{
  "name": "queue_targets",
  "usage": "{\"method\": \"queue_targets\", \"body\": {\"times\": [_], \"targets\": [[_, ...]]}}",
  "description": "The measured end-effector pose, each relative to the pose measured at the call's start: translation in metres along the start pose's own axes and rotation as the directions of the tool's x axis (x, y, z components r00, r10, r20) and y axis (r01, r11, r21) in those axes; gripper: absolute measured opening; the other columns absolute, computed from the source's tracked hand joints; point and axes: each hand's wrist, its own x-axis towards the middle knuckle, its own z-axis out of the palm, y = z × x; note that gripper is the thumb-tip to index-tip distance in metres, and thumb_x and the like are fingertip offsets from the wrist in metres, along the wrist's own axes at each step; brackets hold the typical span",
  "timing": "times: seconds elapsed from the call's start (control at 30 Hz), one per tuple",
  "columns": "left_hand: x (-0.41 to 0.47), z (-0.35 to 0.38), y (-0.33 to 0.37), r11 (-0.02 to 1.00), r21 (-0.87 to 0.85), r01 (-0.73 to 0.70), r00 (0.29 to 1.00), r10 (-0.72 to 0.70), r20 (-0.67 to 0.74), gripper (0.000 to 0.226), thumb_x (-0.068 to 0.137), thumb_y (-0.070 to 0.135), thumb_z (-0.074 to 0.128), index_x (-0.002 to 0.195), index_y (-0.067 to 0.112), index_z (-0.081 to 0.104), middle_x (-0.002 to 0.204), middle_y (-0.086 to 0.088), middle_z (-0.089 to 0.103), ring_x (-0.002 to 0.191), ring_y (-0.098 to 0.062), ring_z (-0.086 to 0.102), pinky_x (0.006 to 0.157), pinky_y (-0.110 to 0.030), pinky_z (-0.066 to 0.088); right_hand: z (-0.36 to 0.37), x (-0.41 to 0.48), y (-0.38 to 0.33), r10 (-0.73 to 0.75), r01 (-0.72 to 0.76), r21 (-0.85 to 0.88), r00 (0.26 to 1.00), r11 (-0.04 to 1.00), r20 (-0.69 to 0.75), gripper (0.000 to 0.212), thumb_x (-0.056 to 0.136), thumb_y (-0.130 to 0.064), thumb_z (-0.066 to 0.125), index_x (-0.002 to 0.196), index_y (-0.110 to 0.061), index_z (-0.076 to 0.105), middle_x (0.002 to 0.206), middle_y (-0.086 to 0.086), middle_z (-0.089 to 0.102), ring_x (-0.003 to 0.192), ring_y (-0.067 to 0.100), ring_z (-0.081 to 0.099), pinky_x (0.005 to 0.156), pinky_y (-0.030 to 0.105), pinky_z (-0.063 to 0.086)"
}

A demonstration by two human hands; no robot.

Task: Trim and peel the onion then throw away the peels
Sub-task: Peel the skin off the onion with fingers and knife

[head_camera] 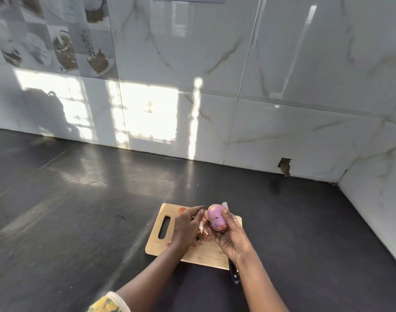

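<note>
Right hand (231, 236) palm up, fingers curled around the peeled purple onion (216, 218), lifted just above the cutting board (203, 255). Left hand (185, 226) palm down, fingers gathered on the peels (202, 233) lying on the board.

I've got one view only, head-worn, wide-angle, looking forward and down across a dark counter (80, 210) toward the tiled wall (215, 64). Both forearms enter from the bottom edge. The board (156, 242) sits low and centre, fairly near. The wall fills the upper half; its corner (341, 183) is at right.
</note>
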Motion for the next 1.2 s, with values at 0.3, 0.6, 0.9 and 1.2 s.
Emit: {"method": "queue_targets", "body": {"times": [0.3, 0.6, 0.9, 1.2], "targets": [[-0.001, -0.003, -0.007, 0.870, -0.462, 0.169, 0.945, -0.010, 0.327, 0.059, 0.078, 0.022, 0.067, 0.132, 0.019, 0.045, 0.127, -0.007, 0.057, 0.113, -0.015, 0.059, 0.088, -0.024, 0.051, 0.007, -0.006, -0.011, -0.113, 0.141, -0.415, 0.989, 0.899, 0.090, 0.071, 0.060, 0.007, 0.078, 0.124, -0.011, 0.051, 0.105, 0.013, 0.066, 0.087, 0.025, 0.067, 0.065, 0.031, 0.056], [-0.003, -0.007, -0.013, 0.819, -0.545, 0.177, 0.954, -0.007, 0.300, 0.065, 0.067, 0.021, 0.072, 0.128, 0.026, 0.048, 0.125, -0.013, 0.056, 0.106, -0.019, 0.062, 0.085, -0.028, 0.053, 0.007, -0.007, -0.006, -0.200, 0.220, -0.499, 0.975, 0.838, 0.094, 0.066, 0.063, -0.001, 0.078, 0.122, -0.010, 0.048, 0.118, 0.020, 0.060, 0.098, 0.033, 0.067, 0.082, 0.043, 0.055], [-0.007, -0.007, -0.021, 0.845, -0.526, 0.094, 0.984, 0.002, 0.179, 0.067, 0.052, 0.019, 0.088, 0.111, 0.023, 0.058, 0.115, -0.015, 0.062, 0.096, -0.021, 0.064, 0.077, -0.028, 0.054, 0.011, -0.011, -0.010, -0.329, 0.277, -0.836, 0.936, 0.474, 0.123, 0.046, 0.084, -0.003, 0.065, 0.129, -0.008, 0.057, 0.115, 0.001, 0.068, 0.098, 0.002, 0.067, 0.085, 0.019, 0.053], [-0.008, -0.006, -0.024, 0.855, -0.510, 0.093, 0.987, -0.012, 0.159, 0.064, 0.055, 0.015, 0.084, 0.113, 0.021, 0.057, 0.115, -0.015, 0.063, 0.104, -0.027, 0.063, 0.089, -0.040, 0.053, 0.009, -0.008, -0.015, -0.360, 0.269, -0.885, 0.924, 0.379, 0.126, 0.037, 0.079, -0.009, 0.070, 0.116, -0.010, 0.067, 0.107, -0.003, 0.070, 0.086, -0.008, 0.061, 0.083, 0.017, 0.053]]}}
